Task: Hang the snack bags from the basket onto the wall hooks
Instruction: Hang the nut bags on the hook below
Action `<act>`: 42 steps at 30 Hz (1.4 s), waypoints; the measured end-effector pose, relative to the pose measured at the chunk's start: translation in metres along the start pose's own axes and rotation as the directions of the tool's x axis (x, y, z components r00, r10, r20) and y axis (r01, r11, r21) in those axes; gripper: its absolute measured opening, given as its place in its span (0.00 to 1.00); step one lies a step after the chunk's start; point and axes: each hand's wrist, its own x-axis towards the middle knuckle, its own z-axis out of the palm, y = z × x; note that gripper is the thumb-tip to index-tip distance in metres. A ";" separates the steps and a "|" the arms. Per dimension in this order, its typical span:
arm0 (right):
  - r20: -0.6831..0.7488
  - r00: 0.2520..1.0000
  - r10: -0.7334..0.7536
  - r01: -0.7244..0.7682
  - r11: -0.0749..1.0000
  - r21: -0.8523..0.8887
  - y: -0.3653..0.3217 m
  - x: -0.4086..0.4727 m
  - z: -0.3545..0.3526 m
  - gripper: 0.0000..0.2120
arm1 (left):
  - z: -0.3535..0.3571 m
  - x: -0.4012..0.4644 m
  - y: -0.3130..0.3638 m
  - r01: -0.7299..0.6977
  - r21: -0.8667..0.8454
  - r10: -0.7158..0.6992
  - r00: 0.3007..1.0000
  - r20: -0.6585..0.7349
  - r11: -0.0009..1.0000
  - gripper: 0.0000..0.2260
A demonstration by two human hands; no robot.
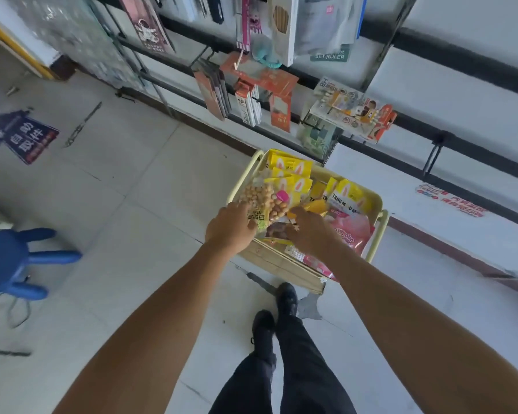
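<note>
Both hands reach into the basket (379,234) of snack bags on the floor, below the wall hooks (431,162).
The peanut bag (263,201) lies just beyond the left hand (229,231), whose fingers (237,209) grasp its near edge; the right hand (308,231) fingers curl into the bags beside it, grip unclear.

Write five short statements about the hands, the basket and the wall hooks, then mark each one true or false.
1. Both hands are down in the basket. True.
2. The left hand rests on a clear bag of round tan snacks. True.
3. The right hand holds a bag up at a wall hook. False: it is low in the basket among the bags.
4. The basket is empty. False: yellow bags and a pink bag lie in it.
5. Packaged goods hang on hooks above the basket. True.
</note>
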 end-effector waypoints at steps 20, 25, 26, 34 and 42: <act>0.092 0.958 0.272 -0.286 0.877 0.386 -0.019 0.149 0.090 0.27 | 0.065 0.074 -0.051 0.020 -0.131 -0.025 0.999 -0.041 0.991 0.17; 0.154 0.946 0.286 -0.321 0.752 0.576 -0.013 0.132 0.077 0.17 | 0.049 0.072 -0.062 -0.018 -0.200 0.006 0.998 -0.059 0.980 0.18; 0.155 0.946 0.284 -0.317 0.718 0.620 -0.012 0.125 0.071 0.15 | 0.045 0.072 -0.062 -0.011 -0.234 -0.002 0.998 -0.056 0.972 0.18; 0.060 0.982 0.180 -0.166 0.663 0.730 -0.016 0.066 0.009 0.20 | -0.009 0.060 -0.032 0.048 -0.661 0.020 0.995 0.095 0.748 0.20; -0.139 0.985 0.098 0.036 0.678 0.734 -0.023 -0.021 -0.052 0.16 | -0.071 0.031 0.022 -0.077 -0.838 0.148 0.989 0.005 0.541 0.11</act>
